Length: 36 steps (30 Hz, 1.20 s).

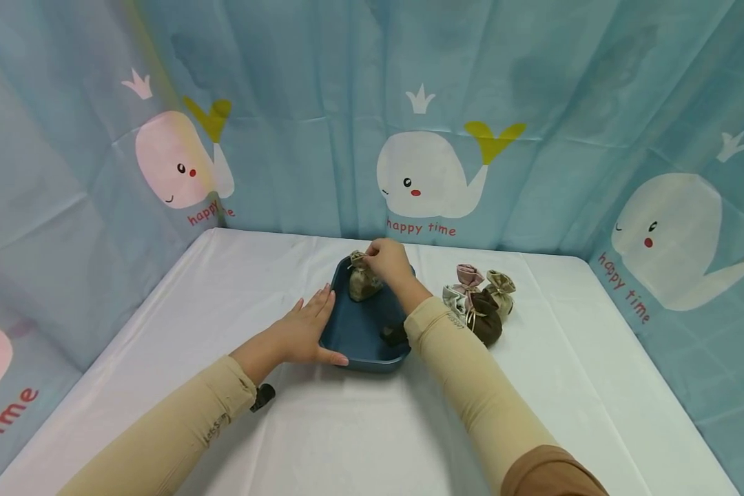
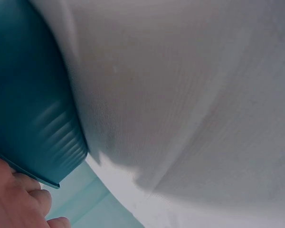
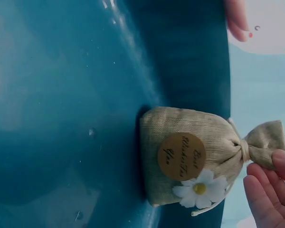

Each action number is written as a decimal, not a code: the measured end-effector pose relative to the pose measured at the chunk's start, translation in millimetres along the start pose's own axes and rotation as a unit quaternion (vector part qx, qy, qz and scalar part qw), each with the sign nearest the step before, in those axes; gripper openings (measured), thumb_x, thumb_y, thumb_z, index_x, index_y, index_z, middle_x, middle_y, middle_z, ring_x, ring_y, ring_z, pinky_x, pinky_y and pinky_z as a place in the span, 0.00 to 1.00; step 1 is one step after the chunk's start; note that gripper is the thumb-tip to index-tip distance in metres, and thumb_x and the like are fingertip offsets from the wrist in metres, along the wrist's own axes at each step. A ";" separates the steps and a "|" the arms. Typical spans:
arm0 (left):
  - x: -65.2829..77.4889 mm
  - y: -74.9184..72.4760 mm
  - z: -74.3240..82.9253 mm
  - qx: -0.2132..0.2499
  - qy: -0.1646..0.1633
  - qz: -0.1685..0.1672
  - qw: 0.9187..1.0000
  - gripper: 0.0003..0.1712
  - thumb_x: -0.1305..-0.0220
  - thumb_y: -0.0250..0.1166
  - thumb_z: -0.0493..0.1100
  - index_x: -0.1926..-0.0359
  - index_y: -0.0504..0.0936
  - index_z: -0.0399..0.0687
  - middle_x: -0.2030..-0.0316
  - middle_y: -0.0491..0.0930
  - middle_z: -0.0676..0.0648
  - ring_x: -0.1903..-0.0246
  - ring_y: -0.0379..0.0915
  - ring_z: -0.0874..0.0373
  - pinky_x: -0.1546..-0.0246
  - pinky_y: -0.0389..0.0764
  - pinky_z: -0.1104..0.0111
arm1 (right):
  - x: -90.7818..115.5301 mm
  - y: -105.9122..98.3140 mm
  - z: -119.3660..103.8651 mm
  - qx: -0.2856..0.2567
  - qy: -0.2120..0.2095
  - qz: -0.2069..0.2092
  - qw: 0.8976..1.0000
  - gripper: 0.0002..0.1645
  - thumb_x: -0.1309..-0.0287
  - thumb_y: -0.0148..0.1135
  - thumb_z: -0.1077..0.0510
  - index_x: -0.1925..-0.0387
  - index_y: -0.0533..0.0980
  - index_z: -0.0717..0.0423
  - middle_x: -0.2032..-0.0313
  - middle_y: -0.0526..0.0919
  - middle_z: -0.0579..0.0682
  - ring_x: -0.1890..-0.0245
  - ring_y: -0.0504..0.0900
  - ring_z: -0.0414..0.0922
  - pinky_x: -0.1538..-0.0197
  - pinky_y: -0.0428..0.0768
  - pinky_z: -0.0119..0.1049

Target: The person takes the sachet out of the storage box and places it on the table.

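A small beige drawstring sachet [image 3: 180, 123] with a round paper label and a white daisy sits upright inside a blue rectangular bin [image 1: 361, 334], near its far left corner. My right hand [image 1: 389, 262] reaches over the bin and pinches the sachet's gathered neck between thumb and fingers. In the right wrist view the sachet's base is right at the bin's floor. My left hand [image 1: 306, 327] lies along the bin's left rim, fingers straight and spread, thumb over the near left corner. Its fingertips show at the rim in the left wrist view.
Several more tied sachets stand bunched right of the bin: a pink one [image 1: 469, 275], a dark brown one [image 1: 485, 318], a beige one [image 1: 501, 293] and a pale grey one [image 1: 455, 298]. A white cloth [image 1: 322, 427] covers the table. Behind hangs a blue whale-print curtain [image 1: 297, 172].
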<state>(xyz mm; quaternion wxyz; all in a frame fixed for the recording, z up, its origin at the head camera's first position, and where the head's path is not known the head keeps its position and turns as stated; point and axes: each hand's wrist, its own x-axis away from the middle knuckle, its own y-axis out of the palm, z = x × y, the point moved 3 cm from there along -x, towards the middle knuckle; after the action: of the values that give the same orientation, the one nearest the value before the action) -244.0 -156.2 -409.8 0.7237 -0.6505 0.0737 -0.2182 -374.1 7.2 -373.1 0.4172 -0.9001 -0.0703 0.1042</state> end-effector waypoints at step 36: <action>1.9 -1.9 2.3 -0.001 0.005 0.009 1.000 0.75 0.65 0.52 0.84 0.29 0.35 0.38 0.29 0.30 0.41 0.30 0.29 0.49 0.35 0.41 0.48 | 39.8 -71.6 -16.4 -0.125 -0.034 -0.012 0.991 0.05 0.42 0.61 0.56 0.71 0.79 0.52 0.69 0.81 0.48 0.69 0.80 0.43 0.65 0.78 0.37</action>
<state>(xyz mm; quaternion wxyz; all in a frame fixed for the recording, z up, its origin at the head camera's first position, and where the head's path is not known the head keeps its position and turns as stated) -241.8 -155.0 -407.2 0.7249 -0.6493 0.0830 -0.2146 -334.4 49.6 -313.1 0.2995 -0.9404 -0.1075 0.1200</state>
